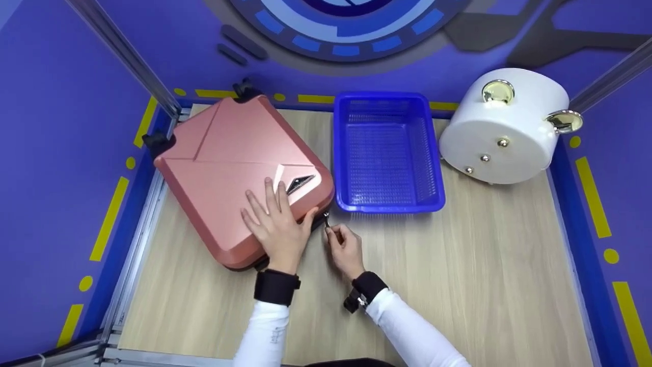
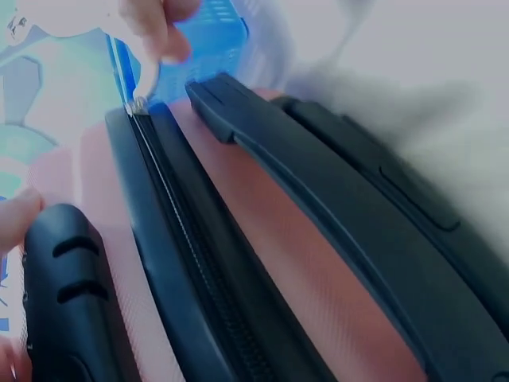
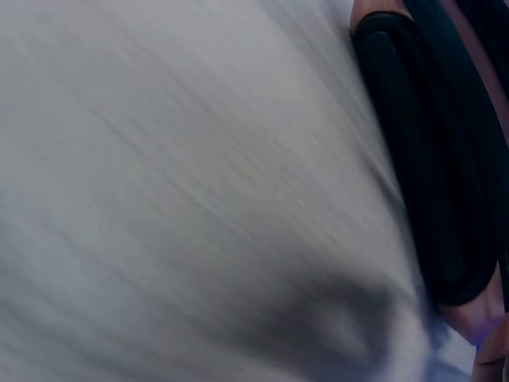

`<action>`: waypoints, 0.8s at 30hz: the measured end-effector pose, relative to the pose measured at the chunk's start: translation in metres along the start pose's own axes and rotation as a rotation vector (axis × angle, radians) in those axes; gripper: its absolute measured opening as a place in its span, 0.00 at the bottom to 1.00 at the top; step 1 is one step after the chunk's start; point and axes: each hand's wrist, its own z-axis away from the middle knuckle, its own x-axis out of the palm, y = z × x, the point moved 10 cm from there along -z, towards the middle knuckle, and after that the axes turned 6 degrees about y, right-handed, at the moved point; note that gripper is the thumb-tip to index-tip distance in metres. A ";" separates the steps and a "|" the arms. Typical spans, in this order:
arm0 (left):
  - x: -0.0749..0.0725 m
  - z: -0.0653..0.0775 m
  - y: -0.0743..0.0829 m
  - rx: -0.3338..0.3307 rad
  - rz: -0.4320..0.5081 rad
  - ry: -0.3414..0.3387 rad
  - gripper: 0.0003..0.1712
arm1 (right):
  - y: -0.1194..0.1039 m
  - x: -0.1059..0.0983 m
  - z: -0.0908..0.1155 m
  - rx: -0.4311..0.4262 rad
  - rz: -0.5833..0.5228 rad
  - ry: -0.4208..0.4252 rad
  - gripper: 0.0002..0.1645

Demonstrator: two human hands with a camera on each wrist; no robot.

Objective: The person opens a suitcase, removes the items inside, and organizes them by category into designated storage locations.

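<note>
A pink hard-shell suitcase point(image 1: 234, 142) lies flat on its side, its wheels toward the back left. My left hand point(image 1: 279, 230) rests on its top shell with spread fingers, beside a dark triangular badge point(image 1: 300, 183). At the suitcase's near right corner, my right hand point(image 1: 347, 251) pinches a zipper pull point(image 1: 326, 219) between thumb and fingers. The left wrist view shows the zipper slider point(image 2: 140, 106) at the far end of the zipper track point(image 2: 187, 231), near a black carry handle point(image 2: 318, 207) and a black lock housing point(image 2: 75, 294).
A blue plastic basket point(image 1: 389, 209) stands right of the suitcase, close to its corner. Farther right, a white round stool-like object point(image 1: 509, 137) with gold-coloured fittings lies tipped over. Blue panels point(image 1: 56, 153) enclose the wooden tabletop point(image 1: 458, 265) at the sides and back.
</note>
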 end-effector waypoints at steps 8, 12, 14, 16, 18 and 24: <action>0.000 -0.002 0.005 0.022 -0.009 -0.068 0.59 | 0.036 0.012 0.002 0.006 0.044 -0.021 0.03; -0.003 -0.001 -0.005 0.079 0.074 -0.158 0.55 | 0.045 0.011 -0.002 0.038 0.036 -0.044 0.03; -0.007 -0.001 -0.014 0.117 0.152 -0.195 0.51 | 0.046 0.012 -0.004 0.045 0.033 -0.069 0.03; -0.011 -0.002 -0.023 0.170 0.239 -0.231 0.48 | 0.045 0.013 -0.008 0.049 0.026 -0.100 0.04; -0.015 -0.001 -0.031 0.235 0.321 -0.272 0.47 | 0.044 0.014 -0.011 0.052 0.027 -0.130 0.04; -0.024 0.005 -0.065 0.345 0.389 -0.320 0.50 | 0.042 0.020 -0.020 0.076 0.051 -0.223 0.10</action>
